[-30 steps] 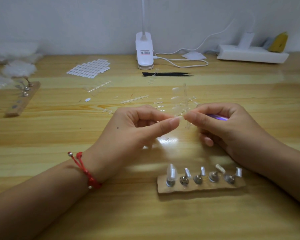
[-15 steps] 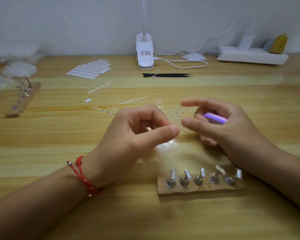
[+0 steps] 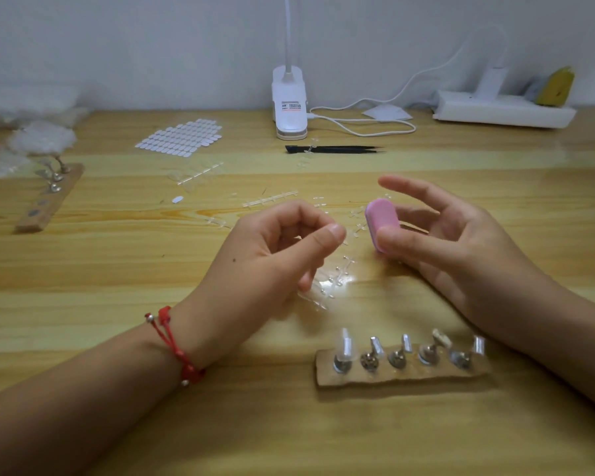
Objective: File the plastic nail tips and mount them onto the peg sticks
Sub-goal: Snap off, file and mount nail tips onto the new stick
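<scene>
My left hand (image 3: 272,255) hovers over the table with thumb tip pressed against the curled index finger, pinching a clear nail tip that barely shows. My right hand (image 3: 461,242) holds a pink file block (image 3: 380,218) between thumb and middle fingers, its index finger stretched out. The block stands upright just right of my left thumb, a small gap apart. A clear strip of nail tips (image 3: 327,286) lies on the table under my left hand. Near me a wooden peg holder (image 3: 402,374) carries several metal peg sticks, the leftmost peg (image 3: 344,348) bearing a clear tip.
Empty clear sprues (image 3: 268,199) lie scattered beyond my hands. A sheet of white adhesive tabs (image 3: 181,137), black tweezers (image 3: 334,150), a white lamp base (image 3: 289,104) with cable and a power strip (image 3: 502,113) sit at the back. A second wooden holder (image 3: 49,201) is far left.
Both hands held the clear strip a second ago; it has dropped to the table. My right hand has drawn back, opened its index finger and turned the pink block upright.
</scene>
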